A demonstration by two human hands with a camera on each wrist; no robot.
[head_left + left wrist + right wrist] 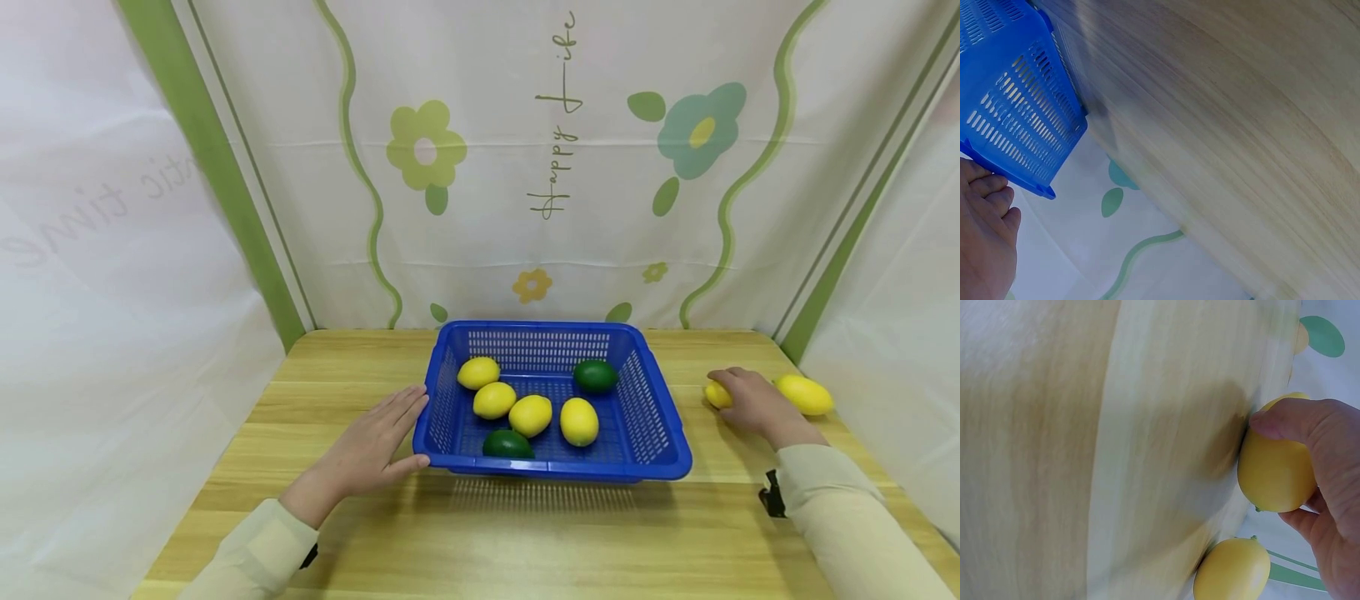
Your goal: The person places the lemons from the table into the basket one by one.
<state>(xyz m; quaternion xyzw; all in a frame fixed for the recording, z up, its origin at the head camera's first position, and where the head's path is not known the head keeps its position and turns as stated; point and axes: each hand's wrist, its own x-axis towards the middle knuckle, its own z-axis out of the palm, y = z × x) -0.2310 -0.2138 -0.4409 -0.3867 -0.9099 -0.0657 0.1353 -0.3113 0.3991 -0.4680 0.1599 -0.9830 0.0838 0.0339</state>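
A blue plastic basket (551,468) stands on the wooden table with several yellow lemons (530,416) and two dark green fruits (596,377) inside, which look like avocados or limes. My left hand (375,446) rests against the basket's left rim, its fingers straight; the left wrist view shows the fingertips at the rim (1007,173). To the right of the basket, my right hand (757,406) grips a lemon (1277,472) between thumb and fingers, close over the table. Just beyond that hand lies another lemon (804,394), seen below the held one in the right wrist view.
The wooden table (525,550) reaches back to a white curtain (480,233) printed with flowers and lettering. More white curtain hangs along the left (112,333) and right sides. A small black strap piece (772,496) shows at the right cuff.
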